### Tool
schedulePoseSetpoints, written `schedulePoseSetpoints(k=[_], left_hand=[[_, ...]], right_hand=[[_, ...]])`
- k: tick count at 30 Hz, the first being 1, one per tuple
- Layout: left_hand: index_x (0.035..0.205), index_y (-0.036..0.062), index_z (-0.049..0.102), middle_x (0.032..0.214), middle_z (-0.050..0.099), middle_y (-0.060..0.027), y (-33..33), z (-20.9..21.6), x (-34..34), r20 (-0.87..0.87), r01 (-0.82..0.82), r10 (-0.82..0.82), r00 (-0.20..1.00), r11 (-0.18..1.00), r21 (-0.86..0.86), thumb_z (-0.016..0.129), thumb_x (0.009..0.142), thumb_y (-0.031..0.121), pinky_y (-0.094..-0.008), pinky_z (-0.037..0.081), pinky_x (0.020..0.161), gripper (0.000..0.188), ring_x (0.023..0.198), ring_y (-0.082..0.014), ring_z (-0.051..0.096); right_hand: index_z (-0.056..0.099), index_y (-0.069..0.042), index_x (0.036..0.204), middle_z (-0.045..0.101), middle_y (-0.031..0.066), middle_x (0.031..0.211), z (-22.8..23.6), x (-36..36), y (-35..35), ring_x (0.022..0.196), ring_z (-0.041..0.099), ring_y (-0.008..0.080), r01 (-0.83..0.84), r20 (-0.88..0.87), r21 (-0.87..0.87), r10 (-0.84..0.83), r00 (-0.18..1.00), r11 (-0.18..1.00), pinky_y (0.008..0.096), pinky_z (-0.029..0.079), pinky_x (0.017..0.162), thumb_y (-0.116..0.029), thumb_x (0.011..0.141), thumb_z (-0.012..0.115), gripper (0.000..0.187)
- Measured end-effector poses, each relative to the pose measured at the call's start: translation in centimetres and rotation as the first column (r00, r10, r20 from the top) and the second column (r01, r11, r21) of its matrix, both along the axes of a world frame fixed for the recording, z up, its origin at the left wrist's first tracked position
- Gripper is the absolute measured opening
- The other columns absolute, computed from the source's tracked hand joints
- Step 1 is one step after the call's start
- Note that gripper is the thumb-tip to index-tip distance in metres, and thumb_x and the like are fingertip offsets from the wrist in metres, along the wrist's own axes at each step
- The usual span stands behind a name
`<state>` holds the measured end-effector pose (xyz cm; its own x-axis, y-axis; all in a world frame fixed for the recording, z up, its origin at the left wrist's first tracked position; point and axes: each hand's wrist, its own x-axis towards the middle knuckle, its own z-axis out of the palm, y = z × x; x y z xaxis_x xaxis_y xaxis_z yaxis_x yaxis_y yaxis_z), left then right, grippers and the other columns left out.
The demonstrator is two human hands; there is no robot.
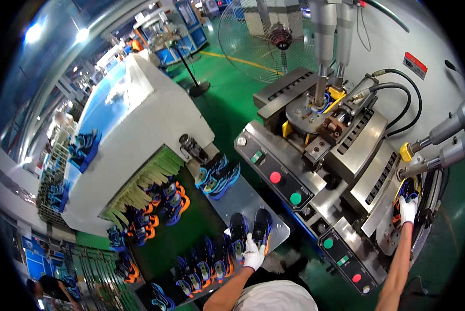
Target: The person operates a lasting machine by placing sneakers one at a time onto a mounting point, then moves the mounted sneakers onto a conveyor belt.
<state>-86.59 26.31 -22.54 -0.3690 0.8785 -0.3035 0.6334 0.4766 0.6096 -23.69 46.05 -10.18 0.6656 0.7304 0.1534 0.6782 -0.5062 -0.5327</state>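
Observation:
My left hand (253,254), in a white glove, is closed at the near end of a dark sneaker (262,226) with an orange and blue sole. A matching sneaker (238,228) stands just left of it, both on a grey metal shelf (279,232). Over at the right, my right hand (409,209), also gloved, grips a dark sneaker (397,211) in the right station of a metal pressing machine (367,176). My hand and the machine parts hide much of that sneaker, and the fingertips are partly hidden too.
Several sneakers (195,269) line the front of a green conveyor belt (191,226); more (172,202) lie by its bristle-curtained opening (139,181). A blue pair (218,176) sits on the shelf's far end. Button panels (348,256) edge the machine. Behind stands a large fan (280,37).

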Motion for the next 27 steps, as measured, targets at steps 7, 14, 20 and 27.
schedulePoseSetpoints(k=[7, 14, 20, 27], left_hand=[[0.149, -0.0017, 0.042, 0.145, 0.051, -0.0261, -2.2, 3.1, -4.8, 0.280, 0.049, -0.177, 0.944, 0.911, 0.410, 0.072, 0.091, 0.006, -0.0453, 0.045, 0.111, 0.066, 0.135, -0.0399, 0.053], [0.146, -0.0062, 0.040, 0.141, 0.048, -0.0296, -1.0, 3.4, -8.2, 0.364, -0.127, 0.058, 0.930, 0.977, 0.169, 0.079, 0.081, 0.018, -0.0467, 0.038, 0.116, 0.080, 0.132, -0.0453, 0.048], [0.147, -0.0067, 0.035, 0.145, 0.045, -0.0294, -0.5, -2.2, -7.8, 0.208, -0.182, 0.160, 0.965, 0.979, 0.090, 0.082, 0.078, 0.028, -0.0456, 0.035, 0.118, 0.091, 0.137, -0.0443, 0.043], [0.146, -0.0061, 0.033, 0.137, 0.054, -0.0284, 2.4, -0.5, -13.3, 0.432, 0.063, 0.023, 0.902, 0.981, -0.183, 0.085, 0.076, 0.035, -0.0457, 0.046, 0.107, 0.097, 0.122, -0.0430, 0.059]], right_hand=[[0.024, 0.003, 0.160, 0.026, 0.0289, 0.164, -1.0, -32.6, -13.7, 0.154, 0.026, 0.0366, -0.621, 0.249, -0.335, 0.702, 0.667, 0.709, 0.0448, 0.021, 0.126, -0.027, 0.088, 0.074, 0.092], [0.019, 0.011, 0.159, 0.017, 0.0369, 0.164, -6.9, -39.4, -15.3, 0.156, 0.014, 0.0459, -0.684, 0.126, -0.368, 0.763, 0.634, 0.630, 0.0495, 0.009, 0.128, -0.030, 0.082, 0.079, 0.106], [0.061, 0.006, 0.130, 0.074, 0.0265, 0.106, -14.5, -58.6, -16.4, 0.098, 0.073, 0.0398, -0.493, -0.430, -0.387, 0.321, 0.844, 0.779, 0.0451, 0.055, 0.091, -0.040, 0.079, 0.080, 0.071], [0.067, -0.001, 0.083, 0.070, 0.0101, 0.081, -16.6, -54.4, -18.2, 0.062, 0.062, 0.0182, -0.122, -0.705, -0.158, -0.025, 0.709, 0.980, 0.0351, 0.055, 0.064, -0.022, 0.079, 0.083, 0.027]])
